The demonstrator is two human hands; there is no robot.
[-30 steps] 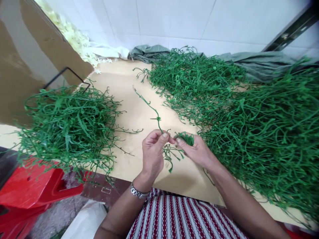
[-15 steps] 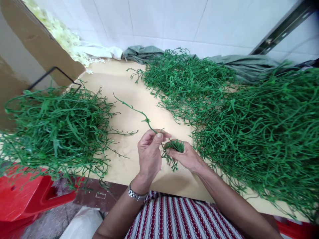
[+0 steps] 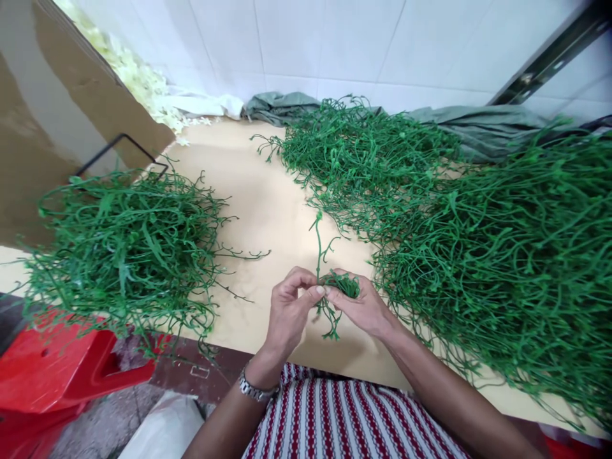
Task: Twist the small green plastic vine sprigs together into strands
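Note:
My left hand pinches a thin green plastic stem that stands up from the fingers, with small side shoots near its top. My right hand is closed around a small bunch of green stems, whose tips hang below the palm. Both thumbs meet at the middle, close to where the stem and the bunch come together. The exact grip under the fingers is hidden. A loose pile of green stems lies to the left of my hands, and a larger heap of green stems spreads to the right.
Another mound of green stems lies at the back of the table. A cardboard box and a black wire frame stand at the left. Pale petals lie behind the box. A red plastic stool is below left.
My left hand has come in against my right. The stem that slanted up to the left now stands nearly upright by the bunch. The view has shifted slightly.

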